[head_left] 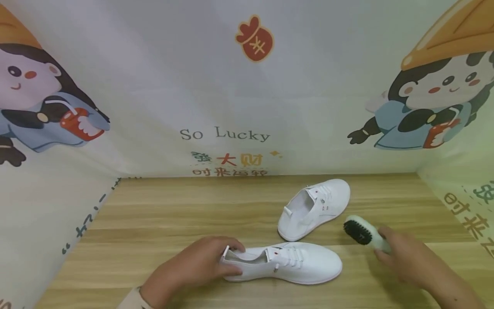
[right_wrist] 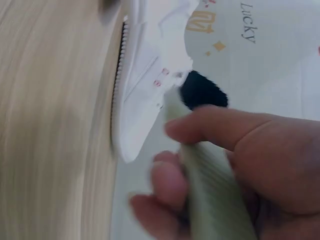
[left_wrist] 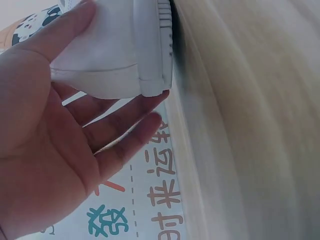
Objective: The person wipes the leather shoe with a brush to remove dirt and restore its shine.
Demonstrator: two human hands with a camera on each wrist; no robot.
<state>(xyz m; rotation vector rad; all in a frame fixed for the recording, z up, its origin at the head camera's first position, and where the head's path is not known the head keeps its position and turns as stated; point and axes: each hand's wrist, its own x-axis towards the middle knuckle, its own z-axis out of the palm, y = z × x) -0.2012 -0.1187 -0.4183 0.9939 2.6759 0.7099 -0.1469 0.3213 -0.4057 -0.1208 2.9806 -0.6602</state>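
White shoe [head_left: 314, 266], lower centre: left hand [head_left: 198, 262] grips heel [left_wrist: 107, 80]; right hand [head_left: 407, 255] grips brush [head_left: 366, 235]. Brushing apparently pending; calls for bristles [head_left: 356, 231] against shoe.

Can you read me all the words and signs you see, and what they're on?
"So Lucky": back wall
"發大财": back wall
"时来运转": back wall
A sign like "¥": red pouch printed there
"發" and "时来", then cut off: right wall
Left wall, bottom edge: dark marks, unreadable
Far shoe, near shoe: tiny marks, too small to read

"So Lucky" [head_left: 230, 135], "發大财" [head_left: 226, 160], "时来运转" [head_left: 221, 172] on white backdrop [head_left: 162, 86]
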